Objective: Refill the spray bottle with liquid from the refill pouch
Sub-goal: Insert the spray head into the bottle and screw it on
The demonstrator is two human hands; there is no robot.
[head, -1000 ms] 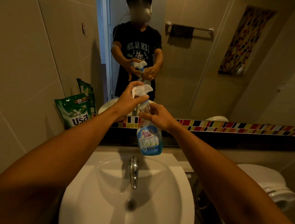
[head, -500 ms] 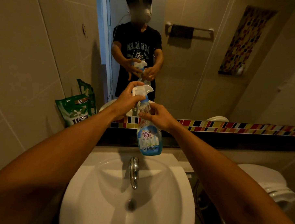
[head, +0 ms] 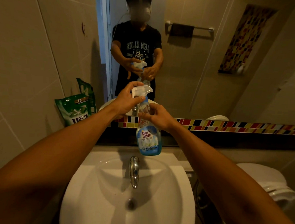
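Note:
I hold a clear spray bottle point(head: 148, 139) with a blue label upright above the sink. A little blue liquid sits at its bottom. My right hand point(head: 157, 115) grips the bottle's neck and shoulder. My left hand point(head: 127, 100) is closed around the white trigger spray head point(head: 141, 91) on top of the bottle. A green refill pouch point(head: 74, 109) leans against the tiled wall on the ledge to the left, apart from both hands.
A white sink point(head: 182, 189) with a chrome tap point(head: 134, 170) lies below the bottle. A mirror point(head: 195, 71) faces me above a coloured mosaic strip point(head: 227, 125) and dark ledge. A toilet point(head: 265, 183) stands at the right.
My left hand has shifted its grip round the spray head, turning it slightly. The bottle has stayed in about the same place above the sink.

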